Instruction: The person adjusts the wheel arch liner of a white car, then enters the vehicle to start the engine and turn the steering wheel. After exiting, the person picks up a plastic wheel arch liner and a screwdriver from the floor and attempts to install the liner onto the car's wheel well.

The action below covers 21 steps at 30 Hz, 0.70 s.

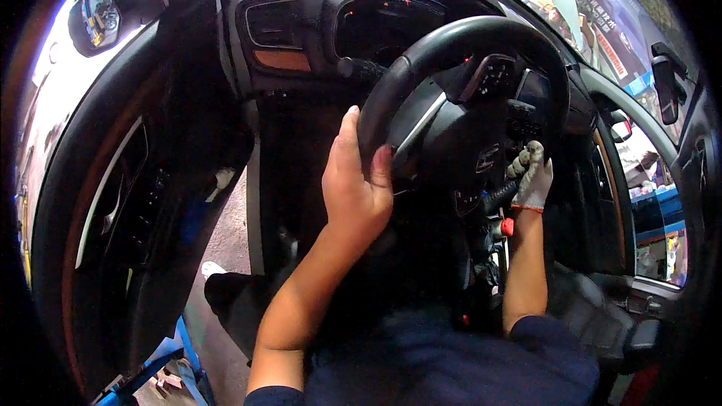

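My left hand (353, 188), bare, is wrapped on the left side of the black steering wheel (468, 30), its thumb on the inner side of the rim. My right hand (530, 177), in a pale grey glove with an orange cuff, has curled fingers at the wheel's lower right, close to the centre console; exactly what they hold is hidden. Below that hand is a small red object (505, 227). Behind the wheel are the dark instrument cluster (380, 22) with small red lights and a stalk (357, 68).
The driver's door (120, 180) stands open on the left, with floor (226, 308) and a blue metal frame (177, 346) outside. A side mirror (98, 19) is at upper left. The windscreen, rear-view mirror (665, 83) and black passenger seat (587, 308) are to the right.
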Available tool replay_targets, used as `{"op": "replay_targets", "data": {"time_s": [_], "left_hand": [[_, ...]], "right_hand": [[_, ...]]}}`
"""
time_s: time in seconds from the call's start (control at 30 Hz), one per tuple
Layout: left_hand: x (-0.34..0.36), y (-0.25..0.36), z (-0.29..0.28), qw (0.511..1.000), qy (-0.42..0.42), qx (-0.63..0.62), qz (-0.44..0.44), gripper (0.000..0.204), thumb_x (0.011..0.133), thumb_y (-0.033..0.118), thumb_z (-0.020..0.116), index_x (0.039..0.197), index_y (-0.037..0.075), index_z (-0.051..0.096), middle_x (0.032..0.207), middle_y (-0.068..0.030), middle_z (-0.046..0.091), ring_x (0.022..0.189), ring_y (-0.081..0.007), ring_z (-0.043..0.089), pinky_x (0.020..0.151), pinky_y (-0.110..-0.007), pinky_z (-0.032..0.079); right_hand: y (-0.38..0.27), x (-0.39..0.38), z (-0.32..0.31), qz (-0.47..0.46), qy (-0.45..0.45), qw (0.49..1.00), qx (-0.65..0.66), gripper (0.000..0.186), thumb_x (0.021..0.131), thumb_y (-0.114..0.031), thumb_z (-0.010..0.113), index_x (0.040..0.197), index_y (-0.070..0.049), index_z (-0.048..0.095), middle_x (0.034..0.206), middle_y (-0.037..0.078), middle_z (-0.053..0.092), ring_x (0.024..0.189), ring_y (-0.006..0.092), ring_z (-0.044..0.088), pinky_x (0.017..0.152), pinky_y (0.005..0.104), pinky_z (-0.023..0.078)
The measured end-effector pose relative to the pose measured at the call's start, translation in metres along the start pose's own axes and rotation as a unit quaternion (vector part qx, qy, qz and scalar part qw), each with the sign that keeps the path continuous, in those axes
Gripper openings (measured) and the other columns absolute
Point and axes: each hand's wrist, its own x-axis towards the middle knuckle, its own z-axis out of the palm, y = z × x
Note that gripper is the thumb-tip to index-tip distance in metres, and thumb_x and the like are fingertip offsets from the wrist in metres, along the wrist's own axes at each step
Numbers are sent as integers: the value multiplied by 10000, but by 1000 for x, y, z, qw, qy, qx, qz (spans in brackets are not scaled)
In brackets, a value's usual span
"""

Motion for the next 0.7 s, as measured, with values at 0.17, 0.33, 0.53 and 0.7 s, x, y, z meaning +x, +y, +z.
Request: {"op": "replay_targets", "data": {"time_s": [0.17,0.33,0.53,0.7], "left_hand": [[2,3,-1,999,3,39,7,489,987,165,568,1408,-25,406,1190,-241,617,1080,-332,636,947,-374,475],[4,2,-1,998,1,53,17,495,986,151,563,1417,-20,389,1194,-247,611,1081,-350,635,947,-385,476],[2,0,-4,998,-23,52,6,510,982,159,565,1416,-8,356,1147,-256,615,1035,-381,645,898,-406,498],[2,6,-7,998,-34,55,-20,476,978,161,568,1382,5,370,1094,-248,637,988,-401,659,860,-415,512]], "right_hand": [[4,7,-9,8,-28,999,28,250,1015,-305,533,944,-66,541,622,1,397,490,123,336,463,321,276],[5,2,-3,-11,-9,1000,-2,237,1014,-289,532,980,-54,541,643,2,415,506,123,362,466,316,272],[0,3,-5,24,-21,999,20,205,1028,-267,491,958,-82,545,654,-5,428,520,120,386,482,303,301],[-5,8,-4,20,-43,999,16,186,997,-260,561,946,-81,558,643,-8,437,511,110,394,482,289,316]]}}
